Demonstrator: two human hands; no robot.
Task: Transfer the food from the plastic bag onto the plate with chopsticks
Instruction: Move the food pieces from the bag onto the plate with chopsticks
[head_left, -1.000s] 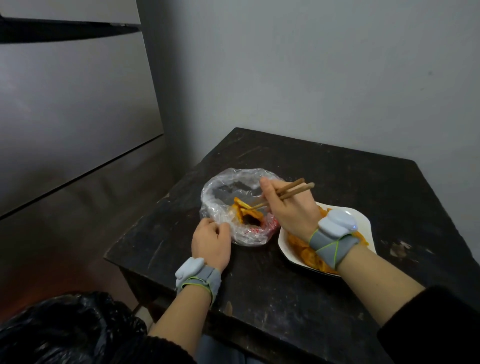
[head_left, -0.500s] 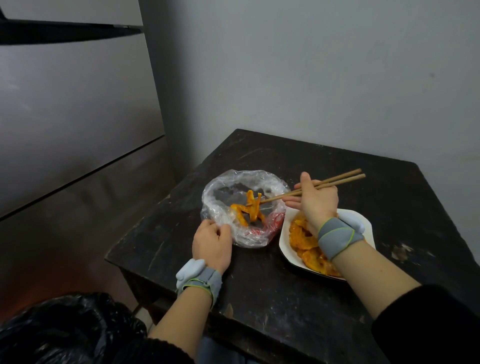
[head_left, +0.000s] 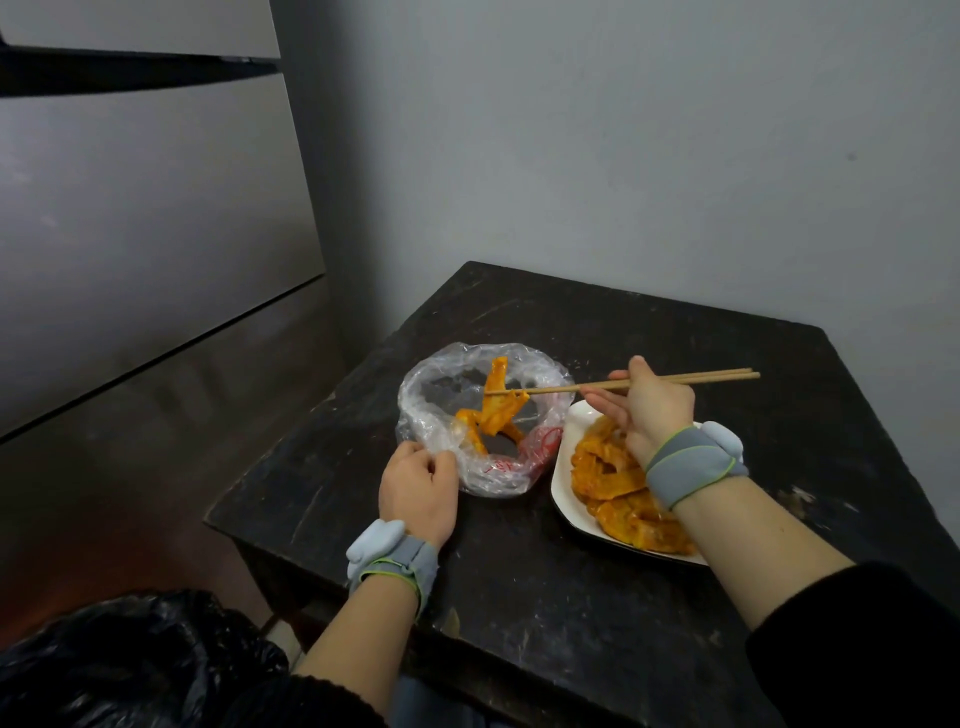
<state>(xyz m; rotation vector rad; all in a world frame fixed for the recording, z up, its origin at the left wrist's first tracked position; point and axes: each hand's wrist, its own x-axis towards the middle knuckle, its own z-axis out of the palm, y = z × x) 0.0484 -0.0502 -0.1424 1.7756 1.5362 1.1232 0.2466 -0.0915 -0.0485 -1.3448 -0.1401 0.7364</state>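
Note:
A clear plastic bag (head_left: 540, 462) lies open on the dark table, a few orange pieces left inside. My left hand (head_left: 418, 491) pinches the bag's near-left rim. My right hand (head_left: 649, 410) grips wooden chopsticks (head_left: 623, 385), held level above the bag. Their tips clamp a long orange strip of food (head_left: 500, 402) that dangles over the bag's opening. To the right of the bag sits a white plate (head_left: 560, 475) heaped with orange food (head_left: 618, 480); my right wrist hides part of it.
The dark wooden table (head_left: 597, 613) stands in a corner against a grey wall. A black rubbish bag (head_left: 130, 660) sits low at the left by my left forearm. Both wrists wear grey bands.
My right hand has risen and swung right, pulling the chopsticks out of the bag with a strip of food lifted clear. My left hand has kept hold of the rim.

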